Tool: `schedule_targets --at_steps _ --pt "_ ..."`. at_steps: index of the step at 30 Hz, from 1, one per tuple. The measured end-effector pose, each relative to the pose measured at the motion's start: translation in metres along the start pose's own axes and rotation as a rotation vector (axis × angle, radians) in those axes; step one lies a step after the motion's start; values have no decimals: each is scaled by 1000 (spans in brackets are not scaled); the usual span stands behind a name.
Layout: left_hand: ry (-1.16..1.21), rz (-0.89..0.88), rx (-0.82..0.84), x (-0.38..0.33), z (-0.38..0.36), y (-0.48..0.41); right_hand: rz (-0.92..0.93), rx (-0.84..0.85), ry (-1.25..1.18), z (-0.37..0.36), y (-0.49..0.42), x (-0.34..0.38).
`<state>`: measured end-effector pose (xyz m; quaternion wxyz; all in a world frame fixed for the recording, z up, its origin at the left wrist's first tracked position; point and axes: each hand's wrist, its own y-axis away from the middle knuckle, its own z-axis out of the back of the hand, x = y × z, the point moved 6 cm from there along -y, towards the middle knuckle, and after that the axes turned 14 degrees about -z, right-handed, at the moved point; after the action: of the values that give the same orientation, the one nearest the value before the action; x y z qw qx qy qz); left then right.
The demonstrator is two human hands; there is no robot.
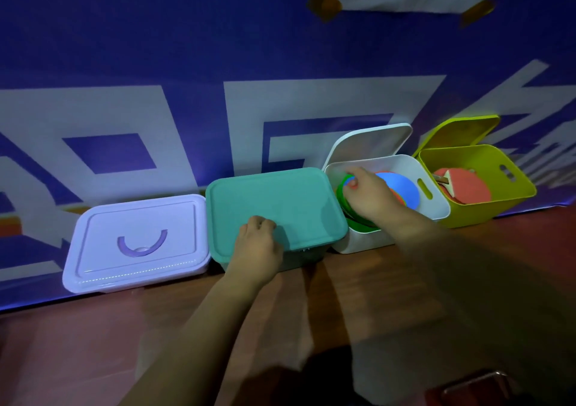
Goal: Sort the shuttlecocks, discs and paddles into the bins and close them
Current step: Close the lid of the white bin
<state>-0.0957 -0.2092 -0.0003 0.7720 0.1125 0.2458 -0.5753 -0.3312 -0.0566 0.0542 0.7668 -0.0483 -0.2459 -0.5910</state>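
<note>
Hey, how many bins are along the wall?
4: lilac bin far left, closed; teal bin beside it, closed; white bin next, lid up; yellow-green bin far right, lid up.

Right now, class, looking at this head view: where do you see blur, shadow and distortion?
Head view: motion blur smears the right forearm; dim bluish light tints everything; arm shadows stripe the table; the wide lens bends the banner's lines.

Light was dim, with a blue-violet cast over the banner (187,62) from 9 to 3 o'clock. A thin glare line ran along the lilac lid (137,243) at 8 o'clock. Motion blur smeared the right forearm (436,249) at 4 o'clock. Soft shadows lay on the table (78,343) toward 6. Straight lines bowed near the edges.
</note>
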Motion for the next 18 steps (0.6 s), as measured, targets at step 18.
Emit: schedule_targets --at_steps 18 --pt "-39 224 42 -81 -48 -40 246 139 28 51 -131 13"
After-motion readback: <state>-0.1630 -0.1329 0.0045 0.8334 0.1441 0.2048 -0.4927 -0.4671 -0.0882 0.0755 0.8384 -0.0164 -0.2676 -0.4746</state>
